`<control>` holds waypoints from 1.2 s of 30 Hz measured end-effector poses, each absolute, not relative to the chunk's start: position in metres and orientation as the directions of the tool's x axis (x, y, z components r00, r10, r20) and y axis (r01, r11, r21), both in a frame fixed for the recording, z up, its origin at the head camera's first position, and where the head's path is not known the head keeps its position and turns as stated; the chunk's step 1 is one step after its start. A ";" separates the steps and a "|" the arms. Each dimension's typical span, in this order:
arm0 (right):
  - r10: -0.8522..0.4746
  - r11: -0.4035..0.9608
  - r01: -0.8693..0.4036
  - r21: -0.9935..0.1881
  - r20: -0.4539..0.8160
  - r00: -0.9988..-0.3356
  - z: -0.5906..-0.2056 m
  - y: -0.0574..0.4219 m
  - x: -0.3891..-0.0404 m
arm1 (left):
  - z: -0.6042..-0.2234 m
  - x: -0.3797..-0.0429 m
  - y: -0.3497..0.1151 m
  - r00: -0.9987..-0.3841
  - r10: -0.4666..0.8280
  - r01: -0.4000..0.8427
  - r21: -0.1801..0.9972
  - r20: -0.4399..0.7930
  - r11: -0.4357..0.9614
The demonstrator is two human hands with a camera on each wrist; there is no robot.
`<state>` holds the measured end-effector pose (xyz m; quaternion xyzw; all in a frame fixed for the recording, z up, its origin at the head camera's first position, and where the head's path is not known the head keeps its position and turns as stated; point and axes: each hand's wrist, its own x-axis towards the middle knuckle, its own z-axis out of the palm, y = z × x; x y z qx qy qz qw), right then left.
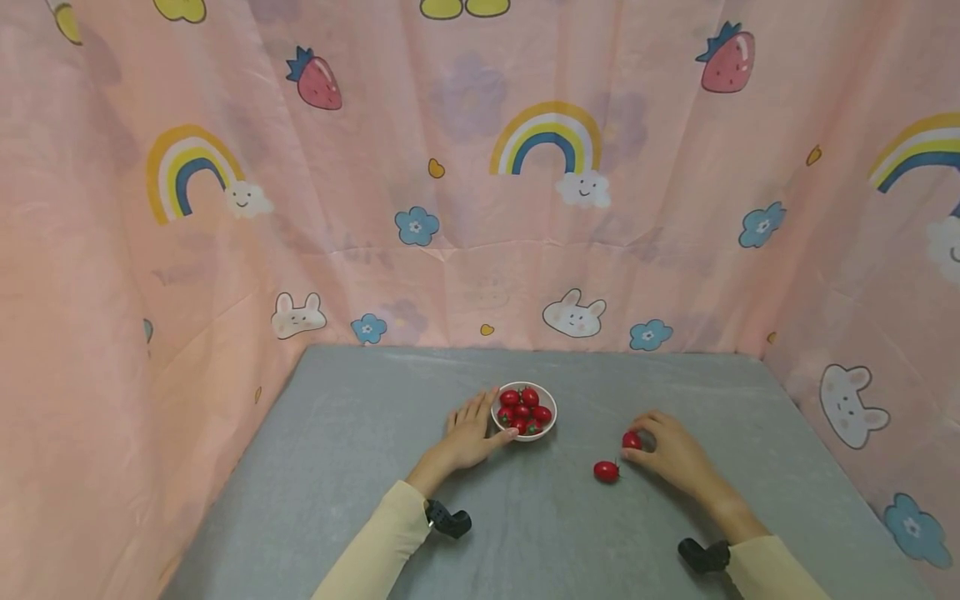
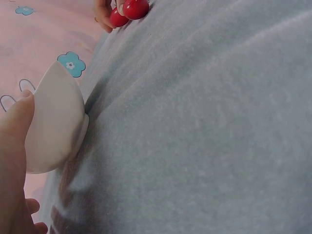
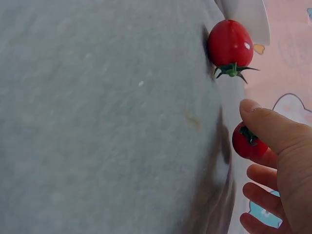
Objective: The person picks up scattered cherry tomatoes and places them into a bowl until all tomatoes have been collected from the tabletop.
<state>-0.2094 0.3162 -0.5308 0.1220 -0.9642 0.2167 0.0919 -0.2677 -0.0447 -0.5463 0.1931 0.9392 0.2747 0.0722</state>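
Note:
My left hand (image 1: 468,435) holds the near left side of a small white bowl (image 2: 56,122), thumb at its front rim and fingers spread along its left side. Several red cherry tomatoes (image 1: 522,411) lie inside the bowl. My right hand (image 1: 675,457) pinches one cherry tomato (image 3: 247,141) between thumb and fingers, low over the table; its green stem end faces the right wrist camera. Another cherry tomato (image 1: 606,472) with green sepals lies on the table, just left of the right hand.
A grey cloth-like surface covers the table (image 1: 525,525). Pink printed curtains (image 1: 480,275) stand behind the table and along both sides. On each wrist sits a black camera mount, the left one (image 1: 450,521) and the right one (image 1: 703,555), below the cream sleeves.

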 end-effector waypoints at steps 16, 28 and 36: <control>-0.208 0.877 -0.266 -0.400 0.184 -0.961 -0.513 0.281 -0.230 | -0.537 -0.263 -0.045 -0.909 0.417 0.345 0.535 -0.015 0.771; -0.297 0.853 -0.366 -0.371 0.229 -0.927 -0.492 0.240 -0.246 | -0.536 -0.262 -0.044 -0.907 0.421 0.360 0.538 0.010 0.763; -0.352 0.835 -0.427 -0.348 0.260 -0.899 -0.479 0.210 -0.252 | -0.539 -0.263 -0.044 -0.907 0.420 0.351 0.534 -0.010 0.769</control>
